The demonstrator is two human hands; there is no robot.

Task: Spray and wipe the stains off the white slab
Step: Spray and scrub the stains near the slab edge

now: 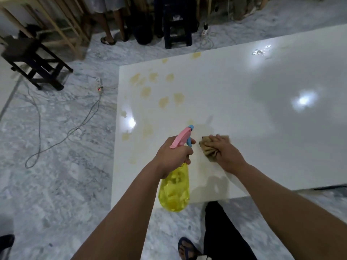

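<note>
On the far left, a dark stool (35, 64) stands on the marble floor (56, 175), with a power strip (99, 86) and trailing cable near the white slab (253, 128)'s left edge. Yellowish stains (163, 101) crowd that corner. The left hand (173, 156) has its fingers wrapped around the spray bottle (175, 188). Just beside it, the right hand (224, 152) presses flat, fingers together, on a tan cloth (206, 147). Rightward the slab lies bare.
</note>
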